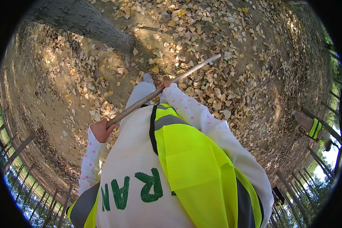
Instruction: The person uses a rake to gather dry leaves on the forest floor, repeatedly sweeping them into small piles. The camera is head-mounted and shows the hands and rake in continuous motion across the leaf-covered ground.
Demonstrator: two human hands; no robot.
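My left hand (101,131) is closed around the near end of a long wooden pole (139,103), left of my body. Farther up the same pole, in front of my waist, my right hand (166,83) grips it, partly hidden by the white sleeve with pink dots. The pole slants up to the right, and its far end lies over fallen leaves (216,94); whether it touches the ground I cannot tell. I wear a yellow reflective vest (193,159) over a white top with green lettering.
A thick tree trunk (102,30) rises at the upper left. A person in a reflective vest (315,128) is off to the right, near another trunk. Many slender trees line the picture's lower rim. Dry leaves cover much of the bare soil (59,114).
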